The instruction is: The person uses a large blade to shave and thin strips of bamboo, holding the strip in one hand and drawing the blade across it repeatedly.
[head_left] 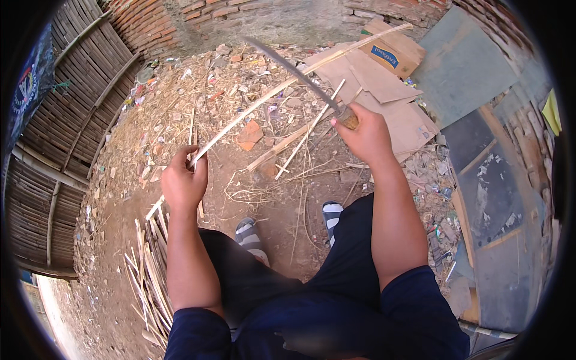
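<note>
The left hand was pinched round a long pale wooden strip, which slanted up and away to the right, its lower end near a bundle of sticks on the ground beside the left forearm. The right hand, well apart from the left, was wrapped round the handle of a long knife; its blade pointed up to the left and crossed the strip in view, though whether they touched could not be told. A broken brick lay on the ground beyond the sandals.
</note>
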A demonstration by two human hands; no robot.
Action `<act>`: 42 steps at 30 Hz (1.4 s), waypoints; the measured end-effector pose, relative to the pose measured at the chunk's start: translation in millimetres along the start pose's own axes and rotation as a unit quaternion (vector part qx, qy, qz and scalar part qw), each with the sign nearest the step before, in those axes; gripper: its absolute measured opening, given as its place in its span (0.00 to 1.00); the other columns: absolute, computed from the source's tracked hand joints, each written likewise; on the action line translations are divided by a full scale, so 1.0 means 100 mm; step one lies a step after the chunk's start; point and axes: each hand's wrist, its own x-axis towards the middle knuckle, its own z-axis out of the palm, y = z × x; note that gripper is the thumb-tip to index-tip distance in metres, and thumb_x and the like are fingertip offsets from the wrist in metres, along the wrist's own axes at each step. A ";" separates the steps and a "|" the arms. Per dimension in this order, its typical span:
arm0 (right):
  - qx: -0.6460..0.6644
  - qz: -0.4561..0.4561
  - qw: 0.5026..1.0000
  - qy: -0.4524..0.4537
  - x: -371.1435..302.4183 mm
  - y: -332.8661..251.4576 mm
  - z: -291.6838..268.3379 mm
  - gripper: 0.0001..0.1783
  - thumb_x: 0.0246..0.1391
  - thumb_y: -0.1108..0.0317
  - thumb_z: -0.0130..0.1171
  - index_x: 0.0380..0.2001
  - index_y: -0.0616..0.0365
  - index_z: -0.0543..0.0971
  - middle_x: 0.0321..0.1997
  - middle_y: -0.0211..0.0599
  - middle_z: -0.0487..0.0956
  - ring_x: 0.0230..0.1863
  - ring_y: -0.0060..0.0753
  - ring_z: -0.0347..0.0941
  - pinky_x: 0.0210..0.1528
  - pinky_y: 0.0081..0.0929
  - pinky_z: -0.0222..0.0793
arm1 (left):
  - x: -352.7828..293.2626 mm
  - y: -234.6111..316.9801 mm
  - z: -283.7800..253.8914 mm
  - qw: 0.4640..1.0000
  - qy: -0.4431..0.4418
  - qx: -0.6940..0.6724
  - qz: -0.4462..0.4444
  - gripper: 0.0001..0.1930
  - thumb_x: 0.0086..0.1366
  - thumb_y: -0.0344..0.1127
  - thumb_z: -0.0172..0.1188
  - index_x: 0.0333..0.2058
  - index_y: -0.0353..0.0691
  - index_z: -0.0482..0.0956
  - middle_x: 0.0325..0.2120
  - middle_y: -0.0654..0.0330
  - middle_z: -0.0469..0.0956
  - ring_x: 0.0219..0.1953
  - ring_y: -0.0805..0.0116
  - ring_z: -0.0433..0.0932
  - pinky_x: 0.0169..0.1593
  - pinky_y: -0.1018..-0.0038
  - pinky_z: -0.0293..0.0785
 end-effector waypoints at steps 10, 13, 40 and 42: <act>0.006 -0.132 0.991 -0.029 -0.13 -0.19 0.04 0.14 0.51 0.59 0.72 0.38 0.52 0.82 0.31 0.44 0.83 0.36 0.55 0.81 0.37 0.48 0.74 | -0.03 -0.02 -0.01 0.997 -0.003 -0.038 0.069 0.12 0.61 0.40 0.70 0.41 0.42 0.87 0.12 0.63 0.69 0.15 0.72 0.67 0.23 0.70 0.63; 0.032 -0.055 0.998 -0.001 -0.04 -0.03 -0.08 0.15 0.52 0.58 0.71 0.39 0.53 0.82 0.32 0.47 0.83 0.37 0.56 0.81 0.37 0.47 0.74 | -0.02 -0.04 -0.03 0.998 -0.007 -0.033 0.046 0.12 0.61 0.40 0.70 0.41 0.42 0.87 0.12 0.64 0.68 0.15 0.73 0.66 0.23 0.71 0.62; 0.004 -0.152 0.988 -0.032 -0.22 -0.23 0.02 0.15 0.50 0.57 0.71 0.40 0.49 0.82 0.30 0.43 0.83 0.35 0.54 0.81 0.35 0.46 0.74 | 0.02 -0.11 -0.03 0.996 -0.023 -0.072 0.038 0.12 0.62 0.41 0.70 0.39 0.41 0.86 0.11 0.64 0.69 0.15 0.76 0.66 0.22 0.74 0.61; 0.017 -0.128 0.991 -0.014 -0.18 -0.21 0.00 0.16 0.51 0.56 0.71 0.40 0.50 0.83 0.30 0.44 0.83 0.35 0.54 0.81 0.35 0.46 0.74 | 0.04 -0.12 -0.10 0.997 -0.035 -0.063 0.025 0.11 0.62 0.40 0.70 0.39 0.40 0.86 0.10 0.65 0.67 0.15 0.78 0.64 0.22 0.74 0.58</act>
